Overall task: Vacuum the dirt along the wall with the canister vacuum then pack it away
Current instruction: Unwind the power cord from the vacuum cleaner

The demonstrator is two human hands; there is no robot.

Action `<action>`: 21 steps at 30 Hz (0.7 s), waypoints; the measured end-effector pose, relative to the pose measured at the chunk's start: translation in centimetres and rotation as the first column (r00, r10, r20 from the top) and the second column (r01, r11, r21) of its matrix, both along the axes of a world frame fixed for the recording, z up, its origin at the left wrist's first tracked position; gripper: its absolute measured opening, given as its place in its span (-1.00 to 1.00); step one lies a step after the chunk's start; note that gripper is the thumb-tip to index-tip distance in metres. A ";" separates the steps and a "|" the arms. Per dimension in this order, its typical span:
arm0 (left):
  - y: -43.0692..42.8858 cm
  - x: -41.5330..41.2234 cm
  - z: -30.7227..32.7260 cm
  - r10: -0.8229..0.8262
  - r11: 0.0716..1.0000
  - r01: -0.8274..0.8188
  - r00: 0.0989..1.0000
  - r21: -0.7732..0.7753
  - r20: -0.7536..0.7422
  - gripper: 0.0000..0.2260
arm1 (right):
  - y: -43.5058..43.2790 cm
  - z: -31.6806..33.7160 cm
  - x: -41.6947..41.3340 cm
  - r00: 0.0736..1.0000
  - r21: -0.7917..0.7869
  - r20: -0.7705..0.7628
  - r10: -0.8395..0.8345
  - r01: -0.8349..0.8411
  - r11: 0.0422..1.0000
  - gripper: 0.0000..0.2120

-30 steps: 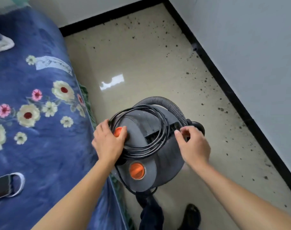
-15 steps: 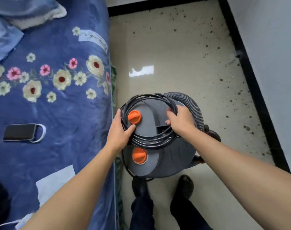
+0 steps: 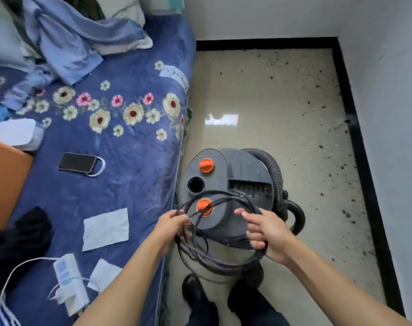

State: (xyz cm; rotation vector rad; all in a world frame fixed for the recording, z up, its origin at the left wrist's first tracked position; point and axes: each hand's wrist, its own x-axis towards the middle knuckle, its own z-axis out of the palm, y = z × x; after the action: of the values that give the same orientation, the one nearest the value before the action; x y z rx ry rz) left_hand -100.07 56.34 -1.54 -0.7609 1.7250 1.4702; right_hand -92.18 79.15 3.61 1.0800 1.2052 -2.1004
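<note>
A blue bedspread (image 3: pixel 134 184) printed with cream and pink flowers covers the bed, with a crumpled light-blue blanket (image 3: pixel 71 38) heaped at its far end. A dark smartphone (image 3: pixel 77 162) with a white loop strap lies face up near the middle, well apart from a white pouch (image 3: pixel 17 134) by an orange board (image 3: pixel 5 184) at the left edge. Nearer the camera lie two white paper sheets (image 3: pixel 105 228), a black garment (image 3: pixel 19 243), and a white power strip (image 3: pixel 70 283) with its white cable (image 3: pixel 17 269).
</note>
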 end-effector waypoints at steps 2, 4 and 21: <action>-1.3 2.5 0.7 -0.095 0.994 0.092 0.993 0.052 0.071 -0.85 | -0.2 0.9 2.9 0.995 -0.035 0.044 0.087 -0.085 0.996 -0.83; -2.3 5.1 1.7 -0.257 0.966 0.252 0.958 0.058 0.129 -0.76 | -0.6 1.9 5.6 0.990 -0.040 0.065 0.128 -0.126 0.991 -0.80; -5.3 14.0 13.6 -0.782 0.607 0.791 0.581 -0.068 -0.227 -0.81 | -1.1 16.7 23.6 0.967 0.571 -0.049 0.249 -0.177 0.801 -0.72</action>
State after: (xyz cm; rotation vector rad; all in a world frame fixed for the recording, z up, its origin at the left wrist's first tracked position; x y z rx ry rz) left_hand -86.09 51.02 12.03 0.2622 1.8309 0.9521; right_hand -68.56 78.01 20.35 0.9910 1.9945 -1.6871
